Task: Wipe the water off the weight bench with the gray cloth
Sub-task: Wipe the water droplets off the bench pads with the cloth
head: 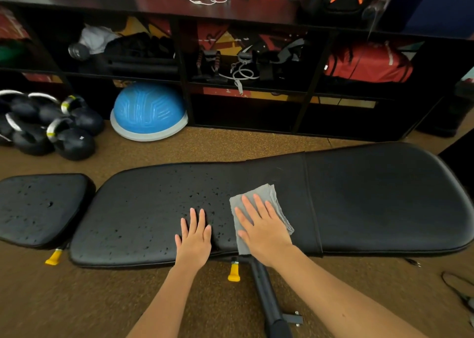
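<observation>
The black padded weight bench (pixel 372 204) lies across the view, with a separate seat pad (pixel 38 209) at the left. Water drops (pixel 159 209) speckle the seat pad and the left half of the long pad; the right half looks dry. My right hand (pixel 264 224) lies flat, fingers spread, pressing the folded gray cloth (pixel 264 192) onto the pad near its middle. My left hand (pixel 195 235) rests flat on the wet pad just left of the cloth, holding nothing.
Black kettlebells (pixel 64 132) and a blue balance dome (pixel 147 111) sit on the brown floor behind the bench. A dark shelf unit (pixel 256 86) holds gym gear. The bench's frame leg (pixel 269 301) and yellow knobs (pixel 234 273) jut toward me.
</observation>
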Demonstrator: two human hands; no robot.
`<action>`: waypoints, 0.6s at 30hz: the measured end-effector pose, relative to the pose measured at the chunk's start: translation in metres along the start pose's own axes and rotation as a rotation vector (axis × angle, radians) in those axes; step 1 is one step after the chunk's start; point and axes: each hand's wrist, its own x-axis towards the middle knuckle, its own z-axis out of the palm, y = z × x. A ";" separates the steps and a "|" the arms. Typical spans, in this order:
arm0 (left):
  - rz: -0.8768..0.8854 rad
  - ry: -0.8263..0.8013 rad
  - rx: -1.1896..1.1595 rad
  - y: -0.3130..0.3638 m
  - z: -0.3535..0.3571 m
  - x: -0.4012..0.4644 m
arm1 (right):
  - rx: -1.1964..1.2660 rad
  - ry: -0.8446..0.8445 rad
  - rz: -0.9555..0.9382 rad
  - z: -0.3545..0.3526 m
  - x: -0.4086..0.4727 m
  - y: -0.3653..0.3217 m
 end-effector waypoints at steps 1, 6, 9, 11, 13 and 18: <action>0.001 -0.007 0.004 0.000 0.000 0.000 | 0.023 0.015 -0.010 0.002 -0.003 -0.002; -0.019 -0.032 -0.028 0.000 -0.001 0.002 | 0.051 0.078 -0.038 0.020 -0.031 0.000; -0.020 -0.062 -0.022 0.001 -0.003 0.003 | 0.046 0.137 -0.008 0.027 -0.049 0.011; -0.018 -0.076 -0.024 0.002 -0.006 0.003 | 0.029 0.165 0.012 0.030 -0.054 0.019; -0.016 -0.084 -0.034 0.002 -0.007 0.003 | 0.043 0.087 0.052 0.025 -0.054 0.025; -0.014 -0.092 -0.057 0.001 -0.006 0.004 | 0.064 0.114 0.176 0.002 -0.032 0.018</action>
